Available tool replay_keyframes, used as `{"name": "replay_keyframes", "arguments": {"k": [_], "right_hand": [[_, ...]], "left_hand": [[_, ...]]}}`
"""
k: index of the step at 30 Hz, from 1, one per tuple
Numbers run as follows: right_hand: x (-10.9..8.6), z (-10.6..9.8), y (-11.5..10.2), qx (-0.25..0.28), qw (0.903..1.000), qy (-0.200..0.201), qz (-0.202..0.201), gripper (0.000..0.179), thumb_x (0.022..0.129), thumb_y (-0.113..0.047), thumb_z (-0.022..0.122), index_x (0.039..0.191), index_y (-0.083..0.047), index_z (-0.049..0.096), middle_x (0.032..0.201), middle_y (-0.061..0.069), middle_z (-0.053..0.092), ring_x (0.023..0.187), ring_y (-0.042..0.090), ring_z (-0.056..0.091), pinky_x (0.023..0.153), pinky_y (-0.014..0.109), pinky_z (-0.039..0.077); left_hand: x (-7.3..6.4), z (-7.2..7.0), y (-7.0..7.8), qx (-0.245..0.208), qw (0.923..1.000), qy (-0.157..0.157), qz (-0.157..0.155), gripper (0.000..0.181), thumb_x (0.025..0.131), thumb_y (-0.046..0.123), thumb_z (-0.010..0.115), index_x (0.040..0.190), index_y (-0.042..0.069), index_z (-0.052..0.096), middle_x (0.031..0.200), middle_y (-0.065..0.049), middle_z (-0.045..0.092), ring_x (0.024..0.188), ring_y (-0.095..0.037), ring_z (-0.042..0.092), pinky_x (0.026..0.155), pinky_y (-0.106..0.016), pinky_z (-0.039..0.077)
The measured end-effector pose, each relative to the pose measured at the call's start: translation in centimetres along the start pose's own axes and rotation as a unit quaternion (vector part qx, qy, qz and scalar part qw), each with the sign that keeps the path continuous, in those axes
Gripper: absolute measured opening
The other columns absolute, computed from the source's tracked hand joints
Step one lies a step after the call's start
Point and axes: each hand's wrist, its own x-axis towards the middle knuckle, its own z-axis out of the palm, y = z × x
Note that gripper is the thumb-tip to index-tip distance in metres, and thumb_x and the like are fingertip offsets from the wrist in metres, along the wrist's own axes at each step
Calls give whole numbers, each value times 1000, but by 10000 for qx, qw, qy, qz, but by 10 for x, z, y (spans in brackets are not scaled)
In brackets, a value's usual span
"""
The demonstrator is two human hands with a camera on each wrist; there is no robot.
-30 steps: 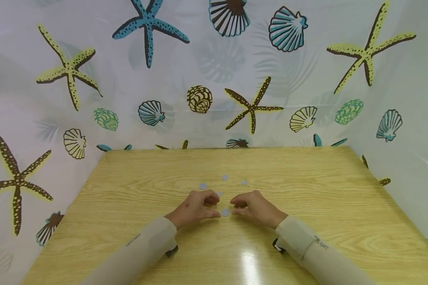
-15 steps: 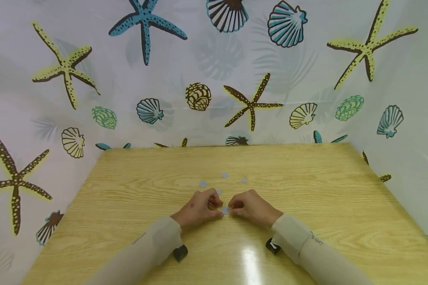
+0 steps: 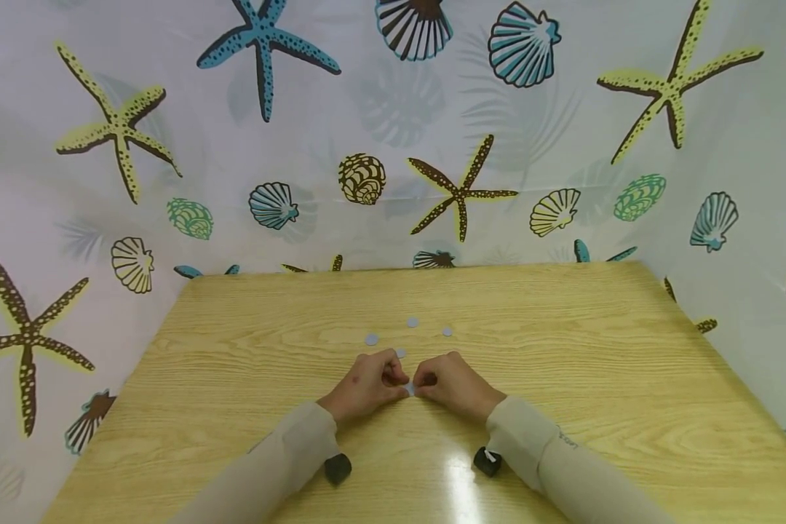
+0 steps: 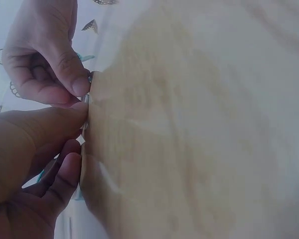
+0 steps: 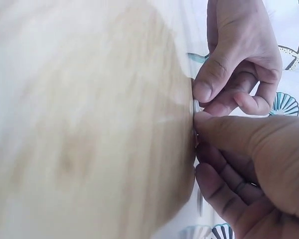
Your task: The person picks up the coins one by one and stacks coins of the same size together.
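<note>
On the left of the light-brown wood-grain surface [image 3: 268,364], a pale beige sleeve [image 3: 262,466] with a small black block [image 3: 338,469] below its cuff leads to the person's left hand [image 3: 365,386], its thumb and curled fingers pinching the left edge of a thin, round, pale-grey disc [image 3: 410,390]. Beyond that hand lies a flat blue-grey disc [image 3: 371,339], then a smaller grey disc [image 3: 401,354] near its knuckles. The pinched disc sits between the hands, partly hidden by fingertips; both wrist views show it edge-on, down at the surface. Farther back is a round grey disc [image 3: 412,322]. Next, the right hand [image 3: 457,386], fingers curled likewise, pinches the held disc's right edge. Behind it lies a small round disc [image 3: 447,332]; a matching beige sleeve [image 3: 544,458] runs off at right.
</note>
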Motion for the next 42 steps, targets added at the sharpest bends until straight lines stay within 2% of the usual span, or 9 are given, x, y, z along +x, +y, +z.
{"name": "replay_keyframes", "arguments": {"k": [9,23,27,32,37,42], "right_hand": [[7,12,-8,188,9998,-90,-9,6,86,-2,77,85,-7,74,84,0,73,76,1,60,70,21,50],[14,31,-26,481,9986,-192,-136,8,85,2,77,84,-5,73,81,0,73,73,1,57,68,20,50],[15,34,-30,488,9985,-194,-176,8,84,0,78,84,-5,73,82,0,73,75,1,58,69,20,50],[14,36,-34,550,9980,-290,-136,7,84,-1,79,85,-6,73,82,0,72,74,0,58,68,19,50],[14,39,-36,483,9983,-284,-138,7,84,-1,79,85,-6,73,83,-1,73,73,-1,57,68,19,50],[13,40,-36,442,9986,-294,-35,6,85,-2,78,85,-7,74,85,-1,73,73,-2,58,69,19,50]], "left_hand": [[-14,-8,-7,-228,9995,-34,-213,24,83,2,81,88,8,59,94,-3,75,89,-14,71,79,-27,56],[-38,-23,-13,-497,9969,-79,-609,26,81,0,81,86,7,57,91,-1,74,87,-13,70,78,-28,56],[-42,-25,-14,-604,9961,-86,-640,27,79,0,82,86,7,57,91,-2,75,86,-13,71,78,-28,56],[-46,-25,-16,-620,9956,-142,-691,27,79,1,84,86,8,58,89,2,74,84,-10,69,76,-25,55],[-50,-27,-18,-628,9959,-190,-630,27,79,3,84,88,8,58,88,4,74,83,-10,69,75,-24,55],[-48,-30,-24,-905,9926,-307,-748,26,81,9,84,92,10,60,91,4,73,84,-14,70,76,-26,55]]}}
